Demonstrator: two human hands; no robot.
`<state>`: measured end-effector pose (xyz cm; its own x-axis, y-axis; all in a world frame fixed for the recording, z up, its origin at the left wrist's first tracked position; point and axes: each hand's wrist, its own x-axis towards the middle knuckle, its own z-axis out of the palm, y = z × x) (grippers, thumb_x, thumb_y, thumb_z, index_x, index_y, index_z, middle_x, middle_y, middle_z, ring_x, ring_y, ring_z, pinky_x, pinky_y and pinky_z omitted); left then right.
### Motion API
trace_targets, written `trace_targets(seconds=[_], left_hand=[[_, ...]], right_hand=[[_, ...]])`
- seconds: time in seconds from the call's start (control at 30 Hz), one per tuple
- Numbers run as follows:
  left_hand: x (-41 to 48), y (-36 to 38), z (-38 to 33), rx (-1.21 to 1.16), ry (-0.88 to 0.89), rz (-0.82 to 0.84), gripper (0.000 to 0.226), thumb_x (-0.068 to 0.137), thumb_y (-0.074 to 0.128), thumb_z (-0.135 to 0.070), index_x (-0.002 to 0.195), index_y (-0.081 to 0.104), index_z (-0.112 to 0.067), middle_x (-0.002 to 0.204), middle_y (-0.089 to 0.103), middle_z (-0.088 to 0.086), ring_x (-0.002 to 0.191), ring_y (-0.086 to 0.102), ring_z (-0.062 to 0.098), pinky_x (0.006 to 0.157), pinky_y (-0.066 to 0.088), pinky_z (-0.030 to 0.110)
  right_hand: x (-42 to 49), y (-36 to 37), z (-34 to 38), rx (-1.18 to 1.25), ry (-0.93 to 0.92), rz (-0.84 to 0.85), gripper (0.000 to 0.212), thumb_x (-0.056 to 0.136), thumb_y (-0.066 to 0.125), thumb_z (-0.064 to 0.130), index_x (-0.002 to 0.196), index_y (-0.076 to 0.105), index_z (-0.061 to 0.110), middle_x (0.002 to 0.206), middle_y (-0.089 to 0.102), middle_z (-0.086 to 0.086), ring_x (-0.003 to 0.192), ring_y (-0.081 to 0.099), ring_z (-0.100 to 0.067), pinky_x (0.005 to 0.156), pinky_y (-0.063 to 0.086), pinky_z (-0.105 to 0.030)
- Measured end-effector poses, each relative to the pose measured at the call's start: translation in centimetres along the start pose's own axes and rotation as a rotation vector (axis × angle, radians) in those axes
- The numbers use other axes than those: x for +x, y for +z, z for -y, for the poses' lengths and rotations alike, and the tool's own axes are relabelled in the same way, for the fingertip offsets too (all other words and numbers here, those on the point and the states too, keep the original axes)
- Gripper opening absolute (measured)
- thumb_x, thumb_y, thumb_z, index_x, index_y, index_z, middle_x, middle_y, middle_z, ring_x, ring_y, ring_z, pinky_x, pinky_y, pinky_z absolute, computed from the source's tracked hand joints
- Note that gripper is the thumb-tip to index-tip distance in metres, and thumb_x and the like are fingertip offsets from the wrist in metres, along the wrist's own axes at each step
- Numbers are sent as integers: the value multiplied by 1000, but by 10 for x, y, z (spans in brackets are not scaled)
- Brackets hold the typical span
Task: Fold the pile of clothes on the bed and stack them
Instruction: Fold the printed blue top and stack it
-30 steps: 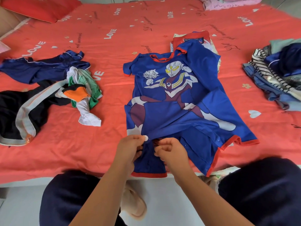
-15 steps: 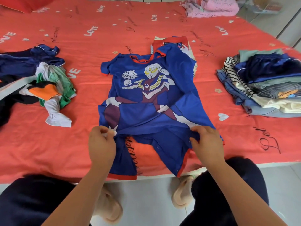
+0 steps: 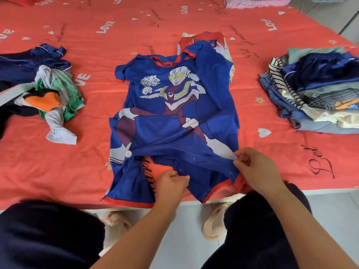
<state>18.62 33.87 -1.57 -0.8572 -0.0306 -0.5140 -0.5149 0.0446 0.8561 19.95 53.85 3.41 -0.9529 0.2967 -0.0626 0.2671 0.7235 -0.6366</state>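
Observation:
A blue romper (image 3: 174,113) with red trim and a hero print lies face up in the middle of the red bed (image 3: 116,35), its legs toward me. My left hand (image 3: 171,184) pinches the blue cloth at the crotch between the two legs. My right hand (image 3: 256,167) grips the right leg near its red hem. A loose pile of unfolded clothes (image 3: 44,94) lies at the left. At the right sits a stack of folded clothes (image 3: 318,92).
A folded red and white garment (image 3: 202,38) lies just beyond the romper's collar. Pink bedding (image 3: 256,0) sits at the far edge. The bed's front edge runs just below my hands; my knees and slippers (image 3: 211,228) are on the tiled floor.
My left hand has let go of the romper's left side and moved right to the crotch. My right hand stays on the right leg. The view has shifted slightly.

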Motion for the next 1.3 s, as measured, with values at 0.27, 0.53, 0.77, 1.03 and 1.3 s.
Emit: trace_targets(seconds=[0.27, 0.53, 0.77, 1.03, 1.3], left_hand=[[-4, 14, -1, -4, 28, -120, 18, 82, 65, -8, 80, 59, -25, 90, 66, -2, 92, 62, 21, 85, 52, 37], [1, 16, -8, 54, 194, -110, 30, 90, 49, -1, 90, 60, -29, 95, 66, -6, 90, 63, 18, 87, 52, 38], [-3, 31, -13, -88, 204, -49, 17, 87, 60, -7, 94, 58, -22, 81, 64, 3, 55, 59, 7, 58, 52, 21], [-13, 34, 1, -66, 159, -26, 11, 85, 63, -12, 83, 58, -21, 85, 66, 2, 85, 63, 19, 81, 53, 36], [-31, 27, 35, -13, -5, 165, 22, 83, 63, -4, 100, 57, -17, 86, 66, 0, 76, 63, 11, 77, 53, 28]], right_hand=[[-20, 37, -3, -406, -262, -38, 36, 56, 86, 36, 84, 70, 19, 79, 64, -1, 73, 59, -28, 65, 46, -35], [-13, 38, -8, -540, -381, -142, 11, 60, 68, 11, 67, 72, 18, 64, 63, 1, 61, 59, -28, 55, 46, -32], [-19, 23, 12, 105, -134, -29, 10, 89, 54, 10, 81, 61, 12, 65, 55, 7, 63, 51, -10, 61, 37, -9], [-20, 29, 10, 372, 74, 30, 13, 93, 47, 11, 86, 59, 11, 79, 60, -2, 69, 50, -12, 66, 40, -23], [-33, 34, 6, 487, 116, 169, 21, 84, 57, 0, 90, 64, 18, 78, 68, 0, 72, 61, -15, 71, 49, -28]])
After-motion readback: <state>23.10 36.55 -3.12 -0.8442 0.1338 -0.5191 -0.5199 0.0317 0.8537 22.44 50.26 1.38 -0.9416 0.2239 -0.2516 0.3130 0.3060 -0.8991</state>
